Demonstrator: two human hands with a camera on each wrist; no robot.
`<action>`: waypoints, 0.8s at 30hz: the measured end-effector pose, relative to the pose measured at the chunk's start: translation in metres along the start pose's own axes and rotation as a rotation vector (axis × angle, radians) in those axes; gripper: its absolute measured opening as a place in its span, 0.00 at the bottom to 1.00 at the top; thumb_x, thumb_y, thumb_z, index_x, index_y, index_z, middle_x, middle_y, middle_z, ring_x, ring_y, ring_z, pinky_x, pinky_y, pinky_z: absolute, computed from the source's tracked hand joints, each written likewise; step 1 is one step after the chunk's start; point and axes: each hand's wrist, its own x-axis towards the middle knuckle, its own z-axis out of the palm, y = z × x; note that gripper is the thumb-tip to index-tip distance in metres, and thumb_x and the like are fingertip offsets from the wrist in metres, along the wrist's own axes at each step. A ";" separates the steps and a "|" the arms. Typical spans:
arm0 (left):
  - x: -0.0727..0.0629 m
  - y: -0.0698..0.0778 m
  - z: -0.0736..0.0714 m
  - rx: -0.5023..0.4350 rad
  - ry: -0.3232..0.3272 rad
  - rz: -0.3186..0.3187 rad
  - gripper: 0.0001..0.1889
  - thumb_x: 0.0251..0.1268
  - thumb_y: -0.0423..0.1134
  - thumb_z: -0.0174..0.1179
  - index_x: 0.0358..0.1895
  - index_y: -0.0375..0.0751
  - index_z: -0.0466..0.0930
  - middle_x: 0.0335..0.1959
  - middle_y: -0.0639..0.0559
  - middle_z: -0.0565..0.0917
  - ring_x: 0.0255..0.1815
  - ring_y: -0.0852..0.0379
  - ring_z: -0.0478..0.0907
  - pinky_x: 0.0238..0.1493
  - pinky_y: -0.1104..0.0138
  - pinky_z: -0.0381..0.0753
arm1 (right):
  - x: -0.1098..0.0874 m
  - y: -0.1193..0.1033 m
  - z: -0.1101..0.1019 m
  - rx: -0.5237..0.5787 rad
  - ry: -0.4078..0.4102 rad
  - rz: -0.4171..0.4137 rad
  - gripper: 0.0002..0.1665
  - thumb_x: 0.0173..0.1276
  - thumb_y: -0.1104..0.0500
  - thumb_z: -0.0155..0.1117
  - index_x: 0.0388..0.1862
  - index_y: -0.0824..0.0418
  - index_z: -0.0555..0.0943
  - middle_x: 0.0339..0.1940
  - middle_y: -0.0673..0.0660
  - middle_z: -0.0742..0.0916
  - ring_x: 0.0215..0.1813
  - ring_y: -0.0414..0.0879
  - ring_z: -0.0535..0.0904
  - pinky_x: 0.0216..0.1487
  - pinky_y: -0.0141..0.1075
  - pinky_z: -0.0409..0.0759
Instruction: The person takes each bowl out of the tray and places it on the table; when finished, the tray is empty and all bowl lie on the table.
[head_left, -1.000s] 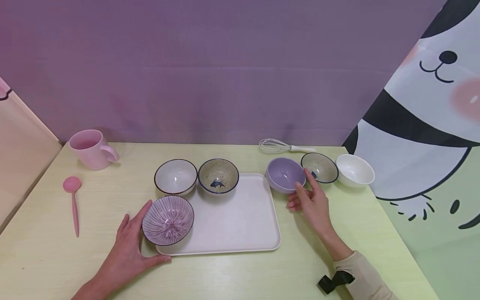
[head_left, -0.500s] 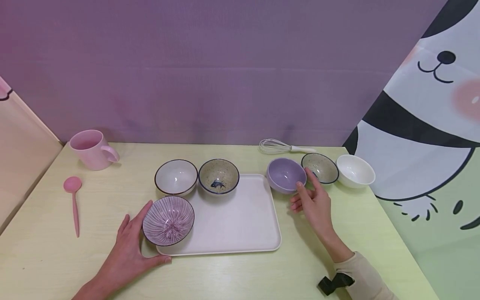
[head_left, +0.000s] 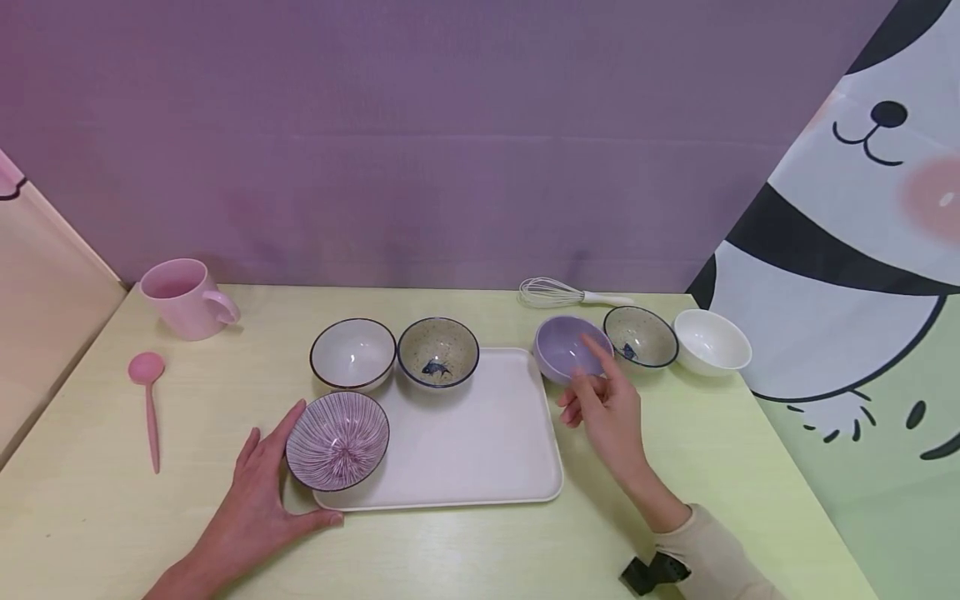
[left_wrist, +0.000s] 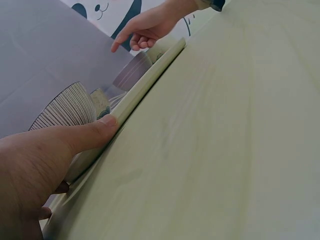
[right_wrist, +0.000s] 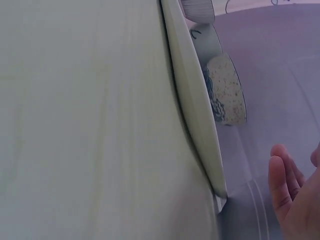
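Observation:
My left hand (head_left: 255, 492) holds the near left corner of the white tray (head_left: 480, 450), its thumb along the front rim and its fingers by the left side. Beside those fingers sits a purple-striped bowl (head_left: 337, 442). A white bowl with a dark rim (head_left: 352, 354) and a speckled bowl with a blue fish (head_left: 438, 352) stand behind it, partly over the tray. My right hand (head_left: 611, 417) hovers at the plain purple bowl (head_left: 558, 346), index finger stretched out over it and the other fingers loosely bent. Nothing is in its grasp; whether it touches the rim cannot be told.
Right of the purple bowl stand a second speckled bowl (head_left: 645, 333) and a plain white bowl (head_left: 711, 343). A whisk (head_left: 555, 293) lies at the back. Far left are a pink mug (head_left: 183, 300) and a pink spoon (head_left: 148, 400). A purple backdrop (head_left: 420, 167) rises behind the table.
My right hand has shifted left, off the right rim of the purple bowl, so its index finger now reaches over the bowl. The left hand, tray and bowls stay in place.

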 end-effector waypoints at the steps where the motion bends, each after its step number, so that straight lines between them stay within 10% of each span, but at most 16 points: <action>1: 0.000 0.000 0.000 -0.001 0.000 0.000 0.79 0.35 0.54 0.95 0.92 0.47 0.48 0.82 0.30 0.70 0.79 0.29 0.69 0.91 0.67 0.31 | 0.000 -0.002 0.003 -0.001 -0.014 0.001 0.32 0.86 0.69 0.56 0.85 0.63 0.70 0.22 0.57 0.88 0.18 0.41 0.83 0.22 0.32 0.87; 24: 0.000 0.001 -0.002 -0.013 -0.006 -0.023 0.80 0.33 0.53 0.95 0.92 0.47 0.49 0.81 0.31 0.71 0.79 0.29 0.70 0.91 0.66 0.32 | 0.017 -0.016 0.077 -0.101 -0.427 0.151 0.47 0.87 0.56 0.62 0.95 0.52 0.52 0.40 0.71 0.91 0.32 0.59 0.92 0.28 0.42 0.92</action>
